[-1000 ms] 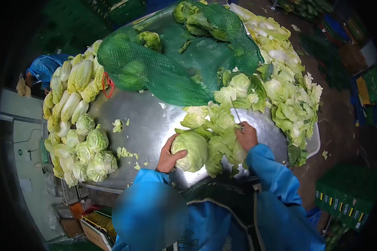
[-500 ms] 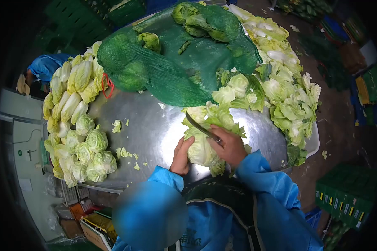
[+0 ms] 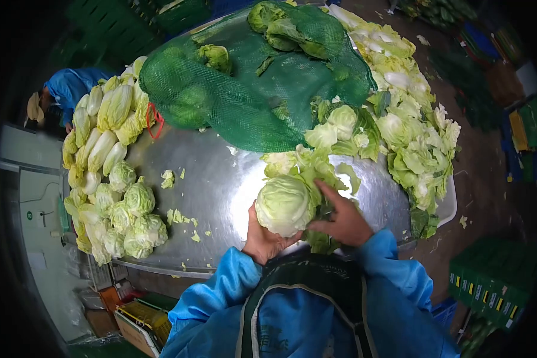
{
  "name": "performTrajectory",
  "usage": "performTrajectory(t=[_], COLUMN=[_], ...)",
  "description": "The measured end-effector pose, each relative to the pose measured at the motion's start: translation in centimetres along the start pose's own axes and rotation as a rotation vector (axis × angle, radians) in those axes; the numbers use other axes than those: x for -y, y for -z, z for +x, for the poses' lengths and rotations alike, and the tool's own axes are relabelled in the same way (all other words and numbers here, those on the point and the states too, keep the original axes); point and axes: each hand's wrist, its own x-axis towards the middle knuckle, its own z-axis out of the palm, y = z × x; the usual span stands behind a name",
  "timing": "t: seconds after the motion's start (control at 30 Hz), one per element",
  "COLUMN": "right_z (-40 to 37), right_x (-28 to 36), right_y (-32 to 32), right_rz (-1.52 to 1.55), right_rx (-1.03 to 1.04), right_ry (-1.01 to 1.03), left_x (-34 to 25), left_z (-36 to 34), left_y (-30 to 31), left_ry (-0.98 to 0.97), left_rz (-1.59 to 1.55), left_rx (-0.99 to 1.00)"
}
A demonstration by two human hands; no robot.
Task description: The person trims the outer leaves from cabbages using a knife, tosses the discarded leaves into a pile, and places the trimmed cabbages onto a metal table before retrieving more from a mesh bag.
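A trimmed pale green cabbage (image 3: 283,206) rests in my left hand (image 3: 262,238), whose fingers and palm cup it from below and the left. At the cabbage's right side is my right hand (image 3: 346,221), thumb tip close to the head and index finger stretched toward the loose outer leaves (image 3: 319,167). Its thumb and fingers are spread apart; the lower fingers are partly hidden. No knife shows in this view. Darker leaf pieces (image 3: 322,241) hang between the right hand and my apron.
Trimmed cabbages (image 3: 140,200) and napa cabbages (image 3: 116,107) are piled on the left of the metal table (image 3: 185,155). A green mesh bag (image 3: 244,113) with cabbages lies behind. Cut leaves (image 3: 411,137) heap at the right. Another person in a blue sleeve (image 3: 74,86) bends at far left.
The cabbage has been turned and raised onto my left palm, its smooth side up. My right hand has moved right and spread its fingers; the curved knife it held is out of sight.
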Motion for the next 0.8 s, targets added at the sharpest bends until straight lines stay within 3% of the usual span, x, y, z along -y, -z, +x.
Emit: performTrajectory(t=[0.07, 0.1, 0.2, 0.23, 0.27, 0.3, 0.33, 0.37, 0.4, 0.47, 0.5, 0.57, 0.63, 0.7, 0.73, 0.8], right_z=[0.6, 0.8, 1.6, 1.7, 2.3, 3.0, 3.7, 4.0, 3.8, 2.8, 2.6, 2.0, 1.6, 2.1, 2.1, 2.5], right_x=[1.1, 0.2, -0.9, -0.7, -1.2, -2.4, -7.5, -10.4, -10.6, -10.2, -7.7, -0.3, 3.0, 3.8, 3.7, 3.6], right_y=[-1.2, -1.7, -0.9, 0.3, 1.2, 2.0, 3.0, 4.3, 6.7, 8.2, 8.1, 6.5, 4.0, 0.2, 0.3, 0.8], right_rz=[0.114, 0.409, 0.383, 0.237, 0.285, 0.334, 0.38, 0.245, -0.123, -0.438, -0.436, 0.012, 0.031, 0.555, 0.554, 0.25], right_rx=[0.071, 0.003, -0.11, -0.176, -0.282, -0.389, -0.437, -0.465, -0.348, -0.515, -0.516, -0.331, 0.003, 0.079, 0.076, 0.023], right_ry=[-0.041, -0.077, -0.12, -0.337, -0.362, -0.385, -0.184, -0.123, -0.285, -0.099, -0.092, -0.088, 0.017, 0.138, 0.141, -0.019], left_x=[0.4, 0.4, 1.0, 1.3, 1.7, 2.2, 2.3, 2.1, 1.8, 1.0, 0.7, 0.3, 0.4, 0.6, 0.1, -1.1], left_z=[0.6, 0.7, 0.9, 0.8, 0.2, -0.9, -1.4, -0.8, 0.6, 2.5, 0.6, 0.9, 1.3, 2.2, 2.4, 2.0], left_y=[0.4, 0.5, 1.4, 1.7, 1.5, 0.9, 0.5, 1.0, 2.1, 3.6, 0.7, 0.9, 0.5, -0.7, -1.5, -3.7], left_ry=[0.019, 0.067, 0.088, 0.067, 0.068, -0.188, -0.449, -0.454, -0.352, -0.145, -0.065, -0.029, 0.026, -0.352, -0.353, -0.672], left_rz=[-0.039, -0.087, -0.132, -0.134, -0.13, 0.34, 0.812, 0.82, 0.643, 0.286, 0.133, 0.059, -0.009, 0.55, 0.554, 1.67], left_rx=[0.05, 0.074, 0.154, 0.217, 0.22, 0.247, 0.267, 0.276, 0.324, 0.401, 0.42, 0.529, 0.636, 0.3, 0.303, 0.227])
